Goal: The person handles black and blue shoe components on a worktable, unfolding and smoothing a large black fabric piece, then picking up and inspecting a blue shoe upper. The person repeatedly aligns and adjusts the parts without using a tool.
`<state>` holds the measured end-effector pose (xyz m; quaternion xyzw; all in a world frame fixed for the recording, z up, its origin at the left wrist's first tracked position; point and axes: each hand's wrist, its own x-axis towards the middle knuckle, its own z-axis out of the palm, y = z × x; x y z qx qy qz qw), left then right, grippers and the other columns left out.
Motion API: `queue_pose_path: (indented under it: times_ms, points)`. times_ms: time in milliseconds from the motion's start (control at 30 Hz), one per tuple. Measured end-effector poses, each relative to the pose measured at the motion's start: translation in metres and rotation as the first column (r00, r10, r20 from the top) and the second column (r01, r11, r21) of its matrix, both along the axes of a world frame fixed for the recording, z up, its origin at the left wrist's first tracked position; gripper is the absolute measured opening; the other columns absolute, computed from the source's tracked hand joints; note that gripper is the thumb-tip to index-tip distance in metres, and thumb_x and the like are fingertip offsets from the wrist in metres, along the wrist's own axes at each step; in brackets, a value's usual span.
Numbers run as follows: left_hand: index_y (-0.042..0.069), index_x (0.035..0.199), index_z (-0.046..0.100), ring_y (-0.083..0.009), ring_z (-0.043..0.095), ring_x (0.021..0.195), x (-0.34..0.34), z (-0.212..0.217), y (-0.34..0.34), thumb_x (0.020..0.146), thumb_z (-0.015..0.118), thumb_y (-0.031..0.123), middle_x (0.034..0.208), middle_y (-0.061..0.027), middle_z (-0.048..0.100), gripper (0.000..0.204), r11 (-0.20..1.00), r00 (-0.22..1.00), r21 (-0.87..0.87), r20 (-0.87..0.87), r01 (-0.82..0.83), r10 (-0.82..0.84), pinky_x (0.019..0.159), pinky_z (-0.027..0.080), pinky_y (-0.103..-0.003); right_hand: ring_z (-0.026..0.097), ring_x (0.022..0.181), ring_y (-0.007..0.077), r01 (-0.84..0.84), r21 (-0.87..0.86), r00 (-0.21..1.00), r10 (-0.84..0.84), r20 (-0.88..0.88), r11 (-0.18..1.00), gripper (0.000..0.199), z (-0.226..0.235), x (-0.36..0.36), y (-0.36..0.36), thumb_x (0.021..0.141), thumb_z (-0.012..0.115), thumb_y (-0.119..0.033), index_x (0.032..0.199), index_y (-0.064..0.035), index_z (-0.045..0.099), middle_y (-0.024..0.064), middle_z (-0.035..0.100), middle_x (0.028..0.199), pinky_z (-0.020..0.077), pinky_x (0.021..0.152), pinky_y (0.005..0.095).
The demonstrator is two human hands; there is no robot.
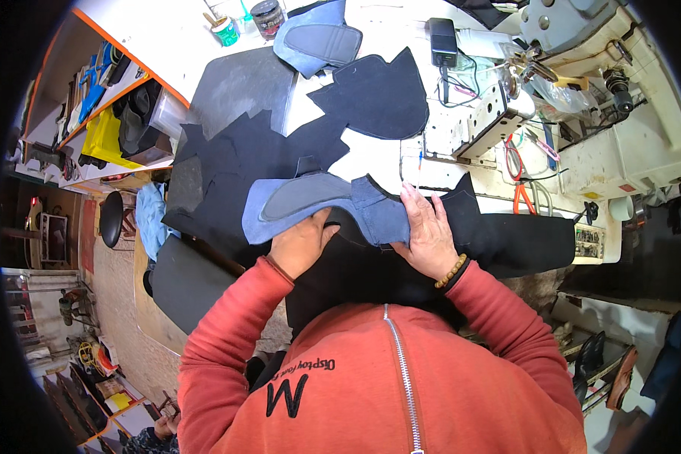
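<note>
A blue shoe upper piece (382, 216) with a grey-blue curved panel is held up in front of me, over black cut material. My left hand (301, 244) grips its lower edge on the left, fingers hidden beneath it and the thumb lying near the black material. At the piece's right end, my right hand (430, 236) is closed on the edge, with fingers pointing away from me. Several dark cut pieces (231, 163) lie beneath and beyond the hands. Farther back is a second blue upper piece (318, 41), beside a black cut piece (382, 94).
A sewing machine (620, 151) stands at the right, with red-handled scissors (516, 163) near its base. A black power adapter (442, 41) lies at the back. A green-labelled jar (224, 32) and a dark jar (268, 19) stand back left. Orange-edged shelves (132, 64) are at far left.
</note>
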<state>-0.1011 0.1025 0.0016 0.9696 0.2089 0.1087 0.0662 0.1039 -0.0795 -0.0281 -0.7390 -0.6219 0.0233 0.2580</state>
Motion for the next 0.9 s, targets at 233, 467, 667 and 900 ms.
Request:
queue_pose_path:
  times_ms: [233, 467, 667, 900]
  points:
    - [0.007, 0.126, 0.063, -0.0356, 0.059, 0.117, 0.011, -0.011, -0.013, 0.092, 0.068, 0.023, 0.122, -0.0163, 0.065, 0.038, 0.985, 0.986, -0.161, 0.166, 0.057, -0.030, 0.101, 0.046, -0.044, 0.036, 0.145, 0.0317, -0.043, -0.037, 0.999, 0.044, 0.007, 0.998, 0.105, 0.005, 0.020, -0.011, 0.069, 0.085, -0.019, 0.153, -0.0069, 0.023, 0.0169, 0.036, 0.157, 0.0217, 0.119, 0.0538]
    - [0.007, 0.124, 0.065, -0.0314, 0.062, 0.115, 0.017, -0.007, -0.007, 0.087, 0.072, 0.019, 0.123, -0.0141, 0.066, 0.039, 0.935, 0.886, -0.319, 0.464, 0.154, 0.013, 0.099, 0.048, -0.039, 0.035, 0.146, 0.0351, -0.071, -0.097, 0.997, 0.073, 0.017, 0.993, 0.107, 0.006, 0.037, -0.024, 0.066, 0.085, -0.010, 0.153, -0.0064, 0.021, 0.0191, 0.034, 0.158, 0.0212, 0.119, 0.0558]
    - [0.007, 0.142, 0.053, -0.0263, 0.055, 0.129, 0.004, -0.018, 0.005, 0.100, 0.056, 0.026, 0.140, -0.0125, 0.058, 0.047, 0.803, 0.920, -0.578, 0.378, 0.146, 0.106, 0.108, 0.044, -0.038, 0.037, 0.145, 0.0346, -0.072, -0.076, 0.997, 0.075, 0.031, 0.994, 0.099, 0.008, 0.032, -0.021, 0.070, 0.076, -0.011, 0.153, -0.0052, 0.023, 0.0187, 0.036, 0.157, 0.0183, 0.119, 0.0577]
    - [0.009, 0.146, 0.048, -0.0253, 0.054, 0.129, 0.013, -0.032, -0.001, 0.101, 0.056, 0.029, 0.141, -0.0116, 0.057, 0.050, 0.781, 0.885, -0.624, 0.350, -0.024, 0.308, 0.109, 0.043, -0.038, 0.037, 0.144, 0.0326, -0.060, -0.153, 0.993, 0.074, 0.092, 0.986, 0.083, 0.013, 0.031, -0.017, 0.075, 0.070, -0.018, 0.151, -0.0081, 0.036, 0.0143, 0.037, 0.158, 0.0217, 0.117, 0.0596]
